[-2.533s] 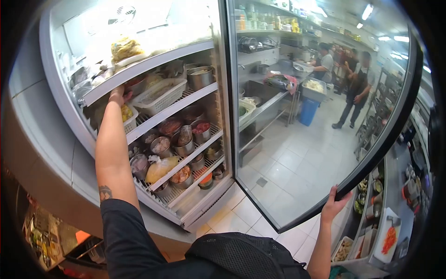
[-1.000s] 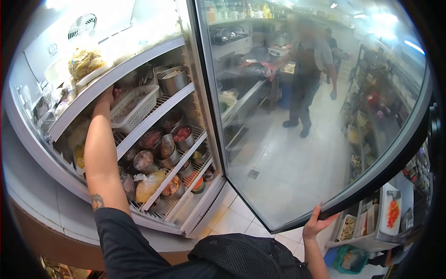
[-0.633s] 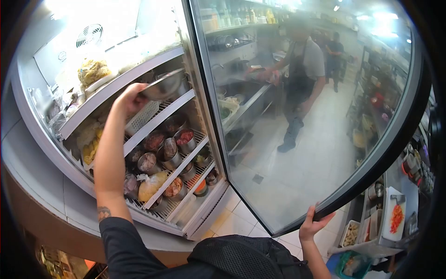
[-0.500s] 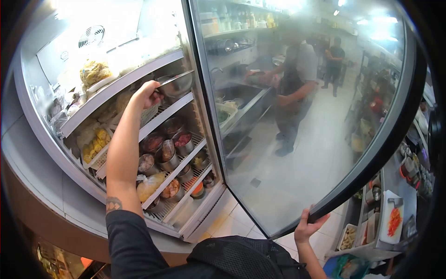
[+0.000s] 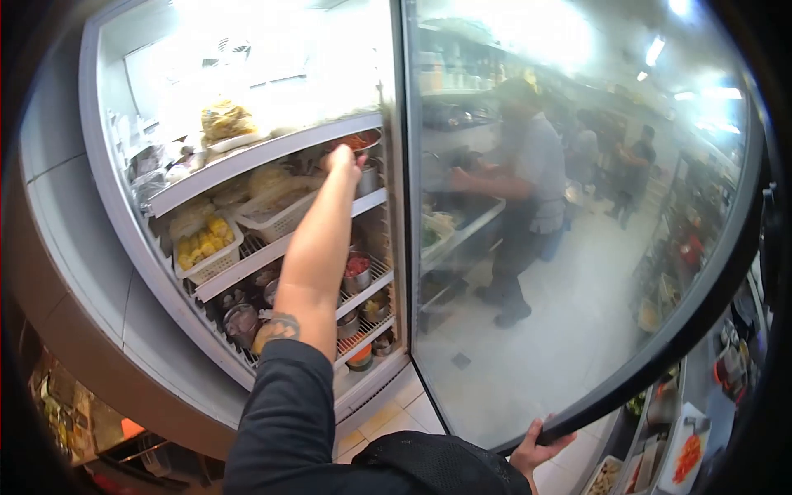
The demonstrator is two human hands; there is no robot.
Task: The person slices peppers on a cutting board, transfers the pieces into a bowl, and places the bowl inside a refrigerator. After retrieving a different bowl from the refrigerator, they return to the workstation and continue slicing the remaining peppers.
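Note:
My left hand [image 5: 342, 158] reaches into the open fridge and grips the rim of a metal bowl [image 5: 360, 140] with red-orange contents. The bowl is up under the upper shelf [image 5: 247, 157], at its right end. Just below it stands a steel pot [image 5: 370, 176]. A white basket [image 5: 276, 216] of pale food sits to the left of my forearm. My right hand [image 5: 538, 448] grips the lower edge of the fridge's glass door [image 5: 577, 272] and holds it open.
A small white basket of yellow pieces [image 5: 206, 247] sits on the middle shelf. Several steel containers [image 5: 356, 274] fill the lower wire shelves. Through the fogged glass a person in a grey shirt and apron [image 5: 528, 190] stands at a counter. Others stand farther back.
My left hand left the shelf's left side, took a metal bowl and carried it right, up to the shelf's right end. The right hand slid along the door edge. The person beyond walked closer.

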